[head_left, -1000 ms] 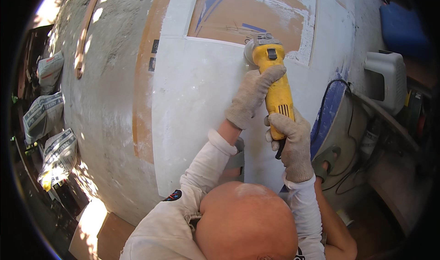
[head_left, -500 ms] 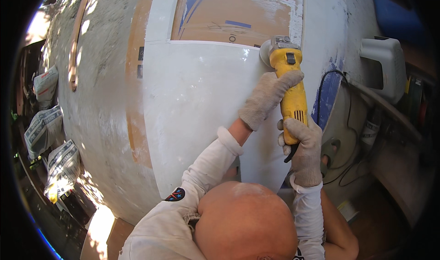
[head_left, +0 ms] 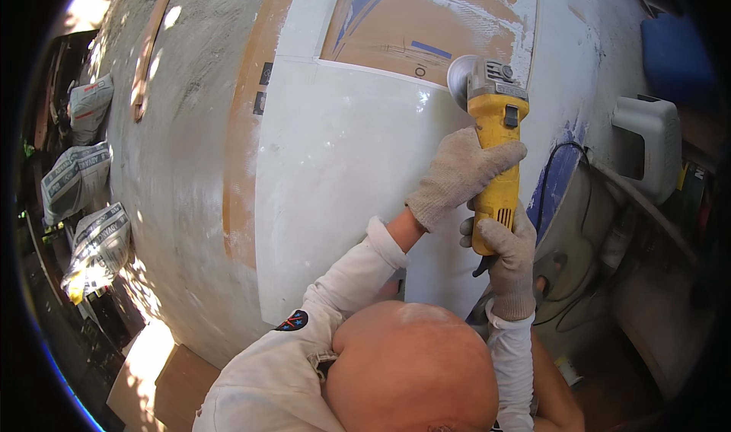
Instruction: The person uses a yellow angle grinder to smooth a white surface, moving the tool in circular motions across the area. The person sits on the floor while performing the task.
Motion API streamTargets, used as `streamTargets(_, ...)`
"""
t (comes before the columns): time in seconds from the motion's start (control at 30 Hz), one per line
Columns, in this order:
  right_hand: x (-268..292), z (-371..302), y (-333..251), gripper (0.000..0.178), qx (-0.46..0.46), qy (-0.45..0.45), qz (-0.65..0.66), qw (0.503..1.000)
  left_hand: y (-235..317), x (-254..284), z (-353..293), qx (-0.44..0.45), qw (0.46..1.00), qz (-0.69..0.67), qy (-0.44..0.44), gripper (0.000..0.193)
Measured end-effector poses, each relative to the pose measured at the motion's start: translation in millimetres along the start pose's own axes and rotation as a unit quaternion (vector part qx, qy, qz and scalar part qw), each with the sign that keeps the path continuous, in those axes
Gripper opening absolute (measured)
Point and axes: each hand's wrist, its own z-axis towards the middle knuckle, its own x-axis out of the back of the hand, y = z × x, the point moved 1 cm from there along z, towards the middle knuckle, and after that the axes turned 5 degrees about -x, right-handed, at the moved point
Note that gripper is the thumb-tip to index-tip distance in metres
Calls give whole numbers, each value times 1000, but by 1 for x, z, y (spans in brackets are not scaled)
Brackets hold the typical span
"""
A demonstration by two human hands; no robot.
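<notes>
Both of my gloved hands are wrapped round a yellow angle grinder (head_left: 499, 127). My left hand (head_left: 461, 177) grips the middle of its body, thumb lying across the top. Closer to me, my right hand (head_left: 514, 264) is closed round the rear end by the cord. The grinder's pale disc (head_left: 459, 82) stands on edge at the near rim of a rectangular opening in a large white panel (head_left: 335, 165). Brown cardboard (head_left: 388, 28) with blue marks shows inside that opening. Whether the disc touches the panel cannot be made out.
A black cord (head_left: 544, 173) loops to the right of the panel. Beyond it are a grey plastic stool (head_left: 647, 139) and a blue container (head_left: 674, 55). Several bags (head_left: 99, 242) line the left side. A narrow wooden strip (head_left: 152, 44) lies on the grey surface at far left.
The surroundings have shifted rightward in the picture. Relative to the opening, the grinder has moved slightly left and farther away, its disc now overlapping the cardboard's near edge. Both hands keep their grip.
</notes>
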Motion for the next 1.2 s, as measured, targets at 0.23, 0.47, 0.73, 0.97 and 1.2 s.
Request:
streamTargets(0.23, -53, 21, -31, 91, 15, -14, -95, 995, 4, 49, -8, -13, 984, -148, 97, 51)
streamTargets(0.47, -72, 29, -39, 93, 15, -7, -160, 987, 2, 62, -12, -7, 970, -207, 128, 55)
streamTargets(0.73, -73, 36, -38, 87, 20, -10, -168, 985, 4, 67, -9, 12, 973, -180, 144, 55)
streamTargets(0.97, -76, 37, -34, 96, 15, -9, -164, 986, -3, 73, -9, 23, 974, -172, 147, 54)
streamTargets(1.2, -72, 33, -34, 93, 16, 20, -192, 981, -8, 67, -7, 26, 973, -190, 129, 54)
